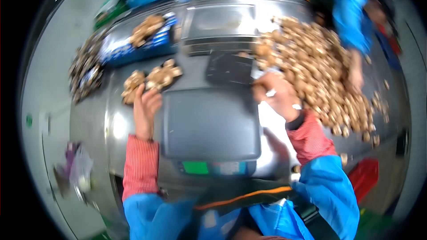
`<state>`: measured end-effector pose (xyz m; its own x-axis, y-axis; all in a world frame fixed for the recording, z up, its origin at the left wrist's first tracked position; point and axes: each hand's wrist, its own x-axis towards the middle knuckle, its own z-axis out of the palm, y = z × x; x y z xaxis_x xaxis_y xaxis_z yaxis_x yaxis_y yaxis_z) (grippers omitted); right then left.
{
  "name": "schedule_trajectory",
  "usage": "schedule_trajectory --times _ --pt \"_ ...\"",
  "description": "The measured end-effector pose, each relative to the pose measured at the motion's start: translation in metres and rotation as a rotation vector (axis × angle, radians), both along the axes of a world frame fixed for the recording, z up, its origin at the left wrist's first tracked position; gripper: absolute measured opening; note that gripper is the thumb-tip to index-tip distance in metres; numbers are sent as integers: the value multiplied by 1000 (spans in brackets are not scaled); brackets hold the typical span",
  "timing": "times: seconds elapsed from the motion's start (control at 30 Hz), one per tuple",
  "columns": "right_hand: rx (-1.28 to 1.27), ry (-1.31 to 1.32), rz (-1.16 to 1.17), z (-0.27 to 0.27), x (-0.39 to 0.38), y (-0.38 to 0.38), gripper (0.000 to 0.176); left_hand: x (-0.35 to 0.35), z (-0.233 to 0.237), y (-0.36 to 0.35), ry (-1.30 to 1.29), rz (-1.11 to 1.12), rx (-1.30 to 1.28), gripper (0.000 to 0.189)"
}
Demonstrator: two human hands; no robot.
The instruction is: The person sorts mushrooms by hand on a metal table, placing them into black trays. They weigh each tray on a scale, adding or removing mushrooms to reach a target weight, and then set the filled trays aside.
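My left hand (146, 110) is open, with its fingers raised at the left edge of the scale's grey platform (210, 124). Just beyond it sit two clusters of brown mushrooms, the left cluster (133, 86) and the right cluster (163, 75), the right one on a dark tray. My right hand (279, 95) is curled near the platform's far right corner. A small pale spot shows among its blurred fingers; I cannot make out what it is. Close to that hand lies a large heap of mushrooms (307, 62). A black tray (229, 67) rests behind the scale.
A metal pan (220, 20) stands at the back. On the left, packed mushrooms (147, 30) lie on a blue box (133, 51), beside a dark, shiny pile (86, 69). Another person's hand (355, 71) reaches into the heap's right side. The scale's green display (195, 167) faces me.
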<state>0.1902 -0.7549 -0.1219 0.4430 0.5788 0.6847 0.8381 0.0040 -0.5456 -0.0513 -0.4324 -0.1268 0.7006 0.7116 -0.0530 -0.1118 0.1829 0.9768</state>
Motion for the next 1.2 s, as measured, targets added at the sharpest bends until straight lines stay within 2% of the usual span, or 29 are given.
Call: schedule_trajectory --times 0.07,0.13,0.17,0.27,0.33,0.37,0.4,0.43,0.5,0.53,0.6,0.63,0.67,0.7,0.73,0.77,0.8,0.87,0.93,1.07,1.13,1.2 --pt "-64 -223 -54 -16 -52 -5 14 22 40 -84 -77 -398 -287 50" --pt "-117 -274 25 -34 -88 -18 21 42 38 -129 103 -593 -383 46" --pt "-64 -219 -1 -53 -104 -23 22 54 44 -158 237 -525 -269 43" --pt "-207 -57 -164 -3 -110 -90 40 75 32 -199 295 -633 -301 39" --pt "-211 -17 -521 10 -104 -133 62 83 18 -225 445 -772 -160 32" --pt "-339 154 -591 0 -90 -179 76 92 4 -264 395 -889 -125 33" --pt "-369 434 -487 -9 -88 -202 73 96 -9 -292 332 -979 -94 35" --pt "-319 569 -385 -53 -80 -225 72 102 -11 -316 340 -1033 -59 37" --pt "-295 923 -331 -58 -70 -274 67 124 -17 -348 373 -1143 65 48" --pt "-326 1146 -376 -26 -68 -301 64 137 -17 -362 530 -1134 263 63" --pt "-52 1079 -706 -57 -56 -367 55 155 -52 -379 384 -1114 309 74" --pt "-42 1089 -984 -54 -49 -401 47 164 -65 -385 439 -1115 368 86" --pt "0 931 -1103 -69 -38 -443 41 170 -82 -391 428 -1090 492 89" --pt "-207 613 -1268 -115 -20 -509 38 175 -99 -396 416 -1062 614 92" --pt "-42 621 -1336 -94 -16 -531 37 179 -108 -403 402 -1032 735 95" --pt "-48 666 -1403 -81 -10 -560 37 184 -107 -411 415 -1015 790 102" --pt "-94 387 -1508 -80 -2 -584 36 188 -106 -419 414 -1009 802 101" --pt "-306 430 -1705 -71 14 -640 36 194 -104 -433 416 -1000 825 101" --pt "-513 437 -1822 -49 22 -660 35 199 -108 -440 416 -969 876 102" --pt "-837 602 -1706 -56 45 -687 36 209 -108 -450 468 -943 1031 102" --pt "-810 600 -1406 -96 56 -690 36 212 -109 -457 495 -906 1072 103" --pt "-646 523 -1181 -106 59 -652 38 215 -108 -463 496 -872 1069 104"
